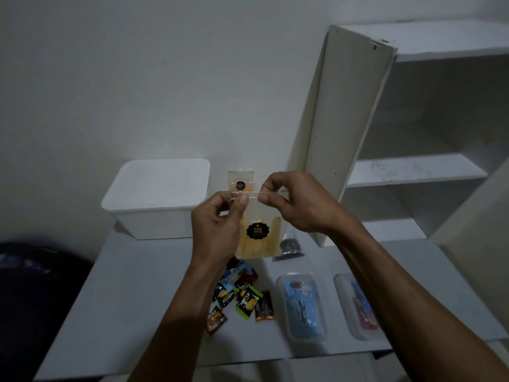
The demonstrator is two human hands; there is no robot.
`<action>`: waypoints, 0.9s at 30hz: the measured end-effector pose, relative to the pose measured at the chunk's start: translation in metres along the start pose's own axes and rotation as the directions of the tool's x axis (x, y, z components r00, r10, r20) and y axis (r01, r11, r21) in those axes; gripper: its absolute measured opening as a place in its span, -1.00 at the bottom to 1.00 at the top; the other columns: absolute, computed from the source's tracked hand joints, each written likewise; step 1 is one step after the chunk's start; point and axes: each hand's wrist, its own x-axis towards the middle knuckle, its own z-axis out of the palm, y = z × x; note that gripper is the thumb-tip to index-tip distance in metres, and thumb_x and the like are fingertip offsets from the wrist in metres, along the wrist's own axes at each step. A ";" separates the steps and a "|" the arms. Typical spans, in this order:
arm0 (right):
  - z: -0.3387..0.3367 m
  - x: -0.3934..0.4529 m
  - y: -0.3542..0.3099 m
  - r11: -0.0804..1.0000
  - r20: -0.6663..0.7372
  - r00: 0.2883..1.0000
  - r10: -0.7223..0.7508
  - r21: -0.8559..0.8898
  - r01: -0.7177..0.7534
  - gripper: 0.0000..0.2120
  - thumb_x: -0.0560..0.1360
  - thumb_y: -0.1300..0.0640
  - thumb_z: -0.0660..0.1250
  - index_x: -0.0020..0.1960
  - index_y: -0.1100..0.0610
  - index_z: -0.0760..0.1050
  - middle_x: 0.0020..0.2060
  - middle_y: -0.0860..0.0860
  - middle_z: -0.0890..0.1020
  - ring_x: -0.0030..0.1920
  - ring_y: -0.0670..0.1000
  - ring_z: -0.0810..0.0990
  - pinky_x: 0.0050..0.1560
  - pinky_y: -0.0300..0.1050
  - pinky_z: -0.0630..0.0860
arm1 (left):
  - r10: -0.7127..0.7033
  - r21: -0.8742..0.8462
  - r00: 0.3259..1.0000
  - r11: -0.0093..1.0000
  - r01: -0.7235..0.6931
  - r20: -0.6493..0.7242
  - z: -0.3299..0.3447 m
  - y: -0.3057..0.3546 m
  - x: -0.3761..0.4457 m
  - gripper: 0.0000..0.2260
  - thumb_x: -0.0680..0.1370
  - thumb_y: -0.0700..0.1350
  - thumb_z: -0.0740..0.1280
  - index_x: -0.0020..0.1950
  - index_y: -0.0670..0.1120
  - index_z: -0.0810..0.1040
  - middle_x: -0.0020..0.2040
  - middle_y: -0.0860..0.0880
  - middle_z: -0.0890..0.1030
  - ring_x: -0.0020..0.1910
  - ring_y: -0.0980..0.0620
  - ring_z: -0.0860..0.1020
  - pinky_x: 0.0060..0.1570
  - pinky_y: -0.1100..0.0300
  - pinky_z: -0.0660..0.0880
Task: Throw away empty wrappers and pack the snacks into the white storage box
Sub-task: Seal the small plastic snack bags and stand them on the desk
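Both hands hold up a clear zip pouch (260,232) of yellow snack sticks with a black round label, above the table's middle. My left hand (217,224) pinches the left end of its top strip; my right hand (297,201) pinches the right end. The white storage box (154,199) stands with its lid on at the back left. Behind the held pouch a second clear pouch (240,180) with an orange snack stands against the wall. Several small colourful snack packets (239,296) lie scattered below my left wrist.
A small dark bag (289,248) lies right of the pouch. Two clear plastic tubs, one with blue packets (303,307) and one with red packets (360,307), sit at the front right. A white shelf unit (413,166) with a loose leaning panel (338,128) stands at the right.
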 end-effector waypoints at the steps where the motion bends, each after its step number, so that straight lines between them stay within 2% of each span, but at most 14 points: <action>1: -0.002 -0.001 0.000 1.000 -0.003 1.000 -0.007 0.006 0.007 -0.87 0.56 0.00 0.35 -0.05 0.04 0.59 -0.15 -0.18 0.62 -0.05 -0.20 0.57 -0.01 -0.19 0.48 | 0.006 -0.002 1.000 1.000 -0.006 0.026 0.001 0.002 -0.001 -0.90 0.53 -0.15 0.41 -0.15 0.04 0.64 -0.23 0.11 0.66 -0.18 0.19 0.59 -0.16 0.32 0.52; 4: -0.007 -0.003 0.003 1.000 -0.027 1.000 -0.008 0.026 0.009 -0.88 0.56 -0.01 0.35 -0.02 0.02 0.61 -0.14 -0.22 0.61 -0.03 -0.20 0.57 -0.02 -0.24 0.48 | 0.006 -0.015 1.000 1.000 -0.006 0.011 0.003 0.004 0.001 -0.88 0.52 -0.18 0.40 -0.15 0.02 0.64 -0.24 0.10 0.65 -0.20 0.20 0.59 -0.17 0.33 0.50; 8: -0.007 -0.007 0.010 0.998 -0.073 0.997 0.024 0.064 -0.020 -0.89 0.55 0.01 0.37 -0.06 0.03 0.61 -0.16 -0.19 0.62 -0.09 -0.17 0.58 -0.04 -0.09 0.52 | -0.011 -0.031 1.000 0.999 0.010 -0.029 0.008 0.003 0.001 -0.89 0.51 -0.19 0.42 -0.16 0.01 0.65 -0.24 0.10 0.65 -0.20 0.16 0.59 -0.14 0.24 0.52; 13: -0.013 -0.011 0.013 0.996 -0.065 0.998 0.024 0.089 -0.019 -0.87 0.54 -0.02 0.38 -0.06 0.03 0.62 -0.15 -0.15 0.65 -0.12 -0.24 0.57 -0.12 -0.17 0.49 | -0.020 -0.040 1.000 0.999 0.019 -0.021 0.007 0.000 0.000 -0.94 0.50 -0.14 0.44 -0.13 0.01 0.68 -0.22 0.09 0.67 -0.16 0.11 0.60 -0.04 0.12 0.55; 19: -0.015 -0.013 0.017 0.981 -0.104 0.992 0.077 0.187 -0.056 -0.90 0.52 0.02 0.42 -0.12 0.02 0.62 -0.24 -0.14 0.65 -0.14 -0.17 0.61 -0.01 -0.05 0.57 | -0.095 -0.128 0.994 0.988 0.087 -0.062 0.013 0.003 0.004 -0.83 0.48 -0.21 0.44 -0.26 0.03 0.69 -0.28 0.08 0.65 -0.20 0.10 0.56 -0.09 0.15 0.53; 24: -0.017 -0.015 0.021 0.898 -0.099 0.977 0.187 0.420 -0.129 -0.92 0.46 0.06 0.48 -0.20 0.00 0.63 -0.26 -0.12 0.69 -0.17 -0.21 0.63 0.06 -0.10 0.54 | -0.115 -0.159 0.991 0.982 0.104 -0.063 0.014 0.001 0.009 -0.87 0.48 -0.22 0.44 -0.22 -0.01 0.68 -0.27 0.05 0.65 -0.24 0.14 0.56 -0.17 0.27 0.51; 27: -0.016 -0.014 0.021 0.884 -0.120 0.968 0.218 0.446 -0.144 -0.91 0.43 0.07 0.50 -0.23 0.02 0.64 -0.25 -0.09 0.71 -0.15 -0.16 0.65 0.12 -0.04 0.55 | -0.127 -0.166 0.990 0.979 0.115 -0.060 0.016 -0.001 0.010 -0.90 0.47 -0.21 0.45 -0.20 -0.02 0.68 -0.27 0.07 0.66 -0.23 0.15 0.57 -0.18 0.30 0.50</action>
